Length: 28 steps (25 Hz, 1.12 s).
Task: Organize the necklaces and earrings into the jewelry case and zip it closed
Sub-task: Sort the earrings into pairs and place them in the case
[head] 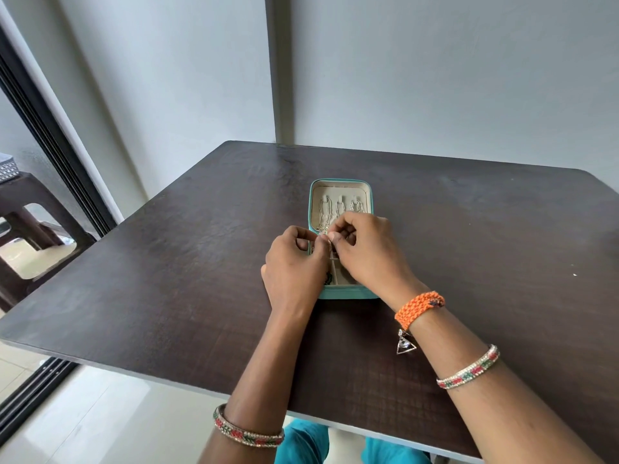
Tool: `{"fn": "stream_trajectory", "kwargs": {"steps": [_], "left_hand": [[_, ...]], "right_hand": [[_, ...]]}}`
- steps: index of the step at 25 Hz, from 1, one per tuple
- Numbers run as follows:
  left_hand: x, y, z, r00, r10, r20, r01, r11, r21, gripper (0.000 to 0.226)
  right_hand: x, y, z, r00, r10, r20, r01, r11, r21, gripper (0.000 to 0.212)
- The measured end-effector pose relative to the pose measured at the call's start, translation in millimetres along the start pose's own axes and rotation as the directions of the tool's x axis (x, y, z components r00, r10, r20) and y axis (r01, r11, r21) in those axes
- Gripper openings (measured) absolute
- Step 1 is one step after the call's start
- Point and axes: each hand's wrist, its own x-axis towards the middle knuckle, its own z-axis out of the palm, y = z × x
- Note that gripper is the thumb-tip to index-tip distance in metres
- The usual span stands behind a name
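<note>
My left hand and right hand pinch one small jewelry piece over the open teal jewelry case; I should seat it gently, clear of the hanging necklaces.

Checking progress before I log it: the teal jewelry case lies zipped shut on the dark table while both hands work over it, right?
Not quite. The head view shows the jewelry case lying open on the table, chains hanging inside the lid; both hands do work over it.

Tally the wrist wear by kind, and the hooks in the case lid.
Beaded bangles: 2
Orange woven band: 1
Hooks in the jewelry case lid: 3
Total: 6
</note>
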Motion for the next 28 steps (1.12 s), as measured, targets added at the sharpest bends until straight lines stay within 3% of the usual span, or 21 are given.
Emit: {"fn": "stream_trajectory", "kwargs": {"steps": [6, 9, 19, 28], "left_hand": [[-1.9, 5.8, -3.5, 0.998, -0.055, 0.04, 0.055, 0.998, 0.003, 0.013], [-2.3, 6.8, -4.4, 0.997, -0.064, 0.048, 0.062, 0.997, 0.04, 0.008], [-2.4, 6.1, -4.7, 0.998, -0.06, -0.009, 0.059, 0.998, -0.011, 0.019], [1.3, 1.1, -3.2, 0.999, -0.044, -0.019, 0.043, 0.998, -0.038, 0.018]], "right_hand": [[-1.4, -1.5, -3.0, 0.997, 0.002, 0.079, 0.006, 0.994, -0.105, 0.016], [-1.2, -2.9, -3.7, 0.999, -0.018, 0.03, 0.023, 0.987, -0.158, 0.022], [-2.9, -2.0, -0.9, 1.0, -0.021, 0.002, 0.021, 0.999, -0.048, 0.011], [2.8, 3.0, 2.4, 0.995, 0.096, 0.023, -0.097, 0.993, 0.074, 0.006]]}}
